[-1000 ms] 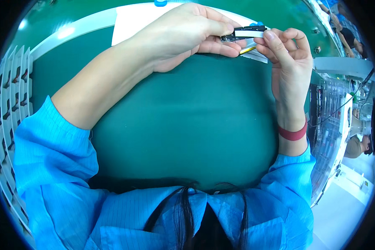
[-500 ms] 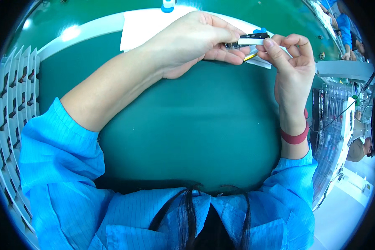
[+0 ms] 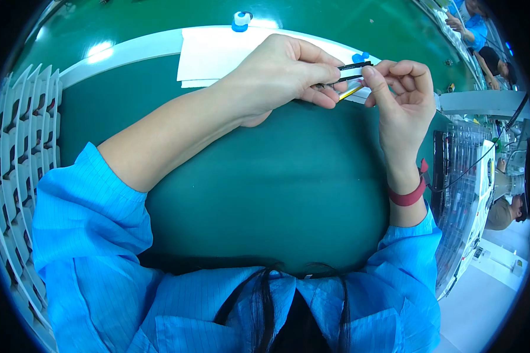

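Observation:
At the far side of the green mat point(image 3: 265, 176), my left hand point(image 3: 280, 73) grips a small flat black part point(image 3: 359, 65) between thumb and fingers. A white strip point(image 3: 351, 73) lies along that part; whether it is stuck on cannot be seen. My right hand point(image 3: 405, 103) pinches the strip's right end between thumb and index finger, its other fingers curled. Just below, a thin piece with a yellow edge point(image 3: 351, 92) shows by my left fingertips; the fingers partly hide how it joins the black part. A red wrist strap point(image 3: 407, 196) circles my right wrist.
White paper point(image 3: 209, 56) lies at the mat's far edge, with a small blue-and-white bottle point(image 3: 241, 22) beyond it. A blue item point(image 3: 360, 57) sits behind my hands. White slotted racks point(image 3: 26, 141) stand left, clear plastic trays point(image 3: 462, 176) right. Other people work at far right.
Both hands sit slightly lower in the picture, and so do the paper and bottle. The black part and white strip have tilted a little; both hands keep their hold.

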{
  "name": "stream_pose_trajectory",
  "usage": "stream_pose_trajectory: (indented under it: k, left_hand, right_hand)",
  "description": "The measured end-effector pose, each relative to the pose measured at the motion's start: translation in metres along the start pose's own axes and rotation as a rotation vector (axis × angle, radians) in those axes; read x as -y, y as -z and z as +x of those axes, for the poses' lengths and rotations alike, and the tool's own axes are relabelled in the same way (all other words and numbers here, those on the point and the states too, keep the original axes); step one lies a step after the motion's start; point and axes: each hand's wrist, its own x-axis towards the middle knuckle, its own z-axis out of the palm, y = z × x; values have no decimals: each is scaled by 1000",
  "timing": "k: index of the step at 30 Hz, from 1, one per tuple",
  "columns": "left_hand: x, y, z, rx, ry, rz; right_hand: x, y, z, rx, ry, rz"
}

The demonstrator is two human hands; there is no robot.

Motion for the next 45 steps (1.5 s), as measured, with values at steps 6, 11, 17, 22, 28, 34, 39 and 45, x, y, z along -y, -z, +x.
stream_pose_trajectory:
  k: [6, 11, 17, 22, 28, 34, 39, 45]
  left_hand:
    - [1, -4, -5, -29, -110, 84]
    - [-7, -8, -11, 58, -55, 238]
    - [-13, -11, -13, 119, -96, 488]
    - [-21, -4, -11, 239, 9, 282]
    - [-12, -5, -11, 262, 88, 36]
    - [-11, -7, -14, 249, 81, 71]
    - [-13, -8, -14, 269, 69, 172]
    - [-9, -9, -13, 220, 49, 210]
  right_hand:
    - [13, 0, 5, -98, 201, -603]
    - [19, 19, 10, 216, -350, 107]
    - [29, 27, 14, 379, -316, 110]
    - [23, 11, 11, 289, 8, -165]
    - [13, 11, 10, 140, 133, -203]
    - [23, 14, 11, 205, -10, -97]
    - [24, 19, 14, 320, 72, -246]
    - [19, 17, 12, 390, 3, -257]
